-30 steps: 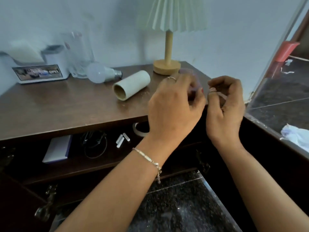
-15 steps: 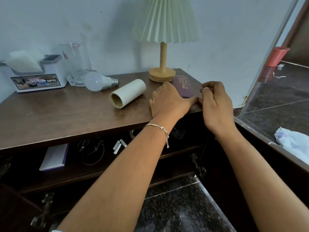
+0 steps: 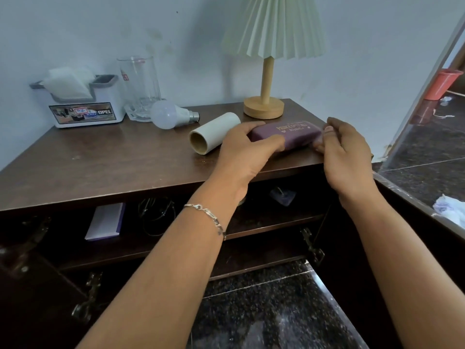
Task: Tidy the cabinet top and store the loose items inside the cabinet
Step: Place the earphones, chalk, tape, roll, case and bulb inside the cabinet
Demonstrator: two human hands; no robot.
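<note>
A purple glasses case (image 3: 292, 134) with gold lettering lies near the right front of the dark wooden cabinet top (image 3: 100, 162). My left hand (image 3: 247, 152) wraps around the case's left end, thumb in front and fingers behind. My right hand (image 3: 344, 149) touches its right end with the fingertips. A cream cardboard tube (image 3: 214, 136) lies on its side just left of the case. Behind it rest a white light bulb (image 3: 171, 117), a clear glass (image 3: 139, 86) and a white tissue holder (image 3: 85, 104).
A pleated lamp (image 3: 265, 107) stands at the back right of the top. The cabinet doors hang open; the shelf (image 3: 251, 222) holds a purple notebook (image 3: 107, 221), black cables (image 3: 156, 215) and a small purple item (image 3: 283, 196). Dark stone floor lies below.
Both hands came down from in front of me onto the cabinet top. The purple case, then partly hidden, now lies crosswise with my left hand around one end and my right hand at the other.
</note>
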